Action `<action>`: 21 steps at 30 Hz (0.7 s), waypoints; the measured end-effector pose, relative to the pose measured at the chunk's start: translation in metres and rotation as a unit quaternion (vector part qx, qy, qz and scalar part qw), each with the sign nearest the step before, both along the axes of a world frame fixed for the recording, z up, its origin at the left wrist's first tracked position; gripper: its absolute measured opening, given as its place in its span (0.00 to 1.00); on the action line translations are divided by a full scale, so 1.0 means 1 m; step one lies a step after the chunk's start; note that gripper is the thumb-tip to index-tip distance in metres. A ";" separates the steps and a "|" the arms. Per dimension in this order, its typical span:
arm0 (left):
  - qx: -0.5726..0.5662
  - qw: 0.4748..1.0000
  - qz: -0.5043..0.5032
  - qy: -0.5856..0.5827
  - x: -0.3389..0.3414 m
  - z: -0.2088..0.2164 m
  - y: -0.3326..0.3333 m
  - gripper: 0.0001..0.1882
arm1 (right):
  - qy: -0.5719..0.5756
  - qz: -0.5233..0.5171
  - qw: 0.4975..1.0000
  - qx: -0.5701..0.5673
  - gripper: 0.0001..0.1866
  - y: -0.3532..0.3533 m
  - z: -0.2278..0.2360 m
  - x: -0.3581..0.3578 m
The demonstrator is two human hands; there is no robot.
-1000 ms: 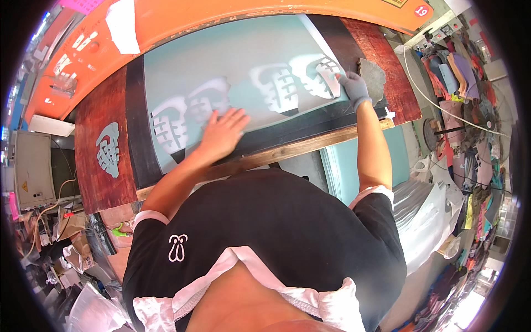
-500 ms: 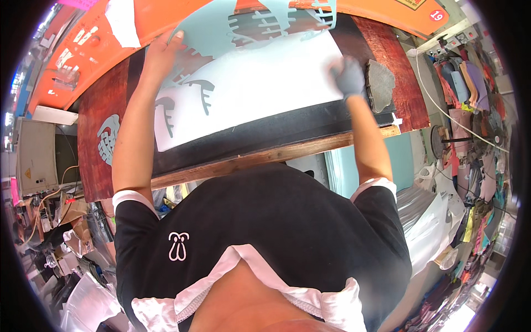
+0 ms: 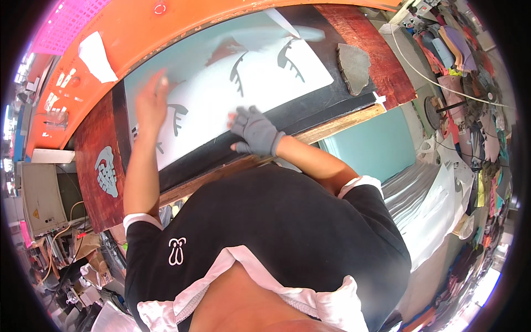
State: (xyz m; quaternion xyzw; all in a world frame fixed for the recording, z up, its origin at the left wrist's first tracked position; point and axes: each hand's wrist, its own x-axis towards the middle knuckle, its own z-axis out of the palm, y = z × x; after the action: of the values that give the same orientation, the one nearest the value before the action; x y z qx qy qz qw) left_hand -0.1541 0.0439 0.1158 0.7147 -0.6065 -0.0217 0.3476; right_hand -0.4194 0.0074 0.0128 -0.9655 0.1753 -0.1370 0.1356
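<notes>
1. Pale sheet w/ dark antler-like cutouts lies flat on the dark table; looks about laid out, smoothing not finished, in my judgement.
2. Left hand, bare, blurred, fingers spread wide, palm on sheet's left part.
3. Right hand, grey glove, presses flat on sheet's near edge, holding nothing.
4. Grey rag lies right of sheet.
5. No containers visible near sheet.

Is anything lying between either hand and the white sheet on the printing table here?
Nothing visible does. The left hand, blurred, lies over the white sheet near its left edge, and the gloved right hand rests at its lower edge. The grey pad lies off to the right, clear of both.
</notes>
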 end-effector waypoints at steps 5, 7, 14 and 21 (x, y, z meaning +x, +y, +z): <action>0.233 0.902 -0.264 -0.250 -0.062 -0.072 0.077 0.21 | -0.103 -0.030 0.821 0.560 0.18 -0.004 0.037 -0.086; 0.195 0.942 -0.251 -0.111 -0.056 -0.080 0.105 0.22 | -0.201 -0.053 0.809 0.549 0.15 -0.020 0.045 -0.135; 0.049 0.969 0.210 -0.118 0.049 -0.103 0.126 0.24 | -0.204 -0.361 0.836 0.360 0.18 -0.164 0.022 -0.153; 0.110 0.900 0.355 0.227 0.085 -0.156 0.187 0.23 | 0.033 -0.359 0.896 0.261 0.20 -0.193 0.011 -0.091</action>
State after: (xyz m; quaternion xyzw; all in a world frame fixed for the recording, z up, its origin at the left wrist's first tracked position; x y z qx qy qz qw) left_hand -0.0692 0.2310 -0.0400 0.8921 -0.2107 -0.1255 0.3795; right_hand -0.5104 -0.1852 0.0237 -0.7711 0.5435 -0.0938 0.3182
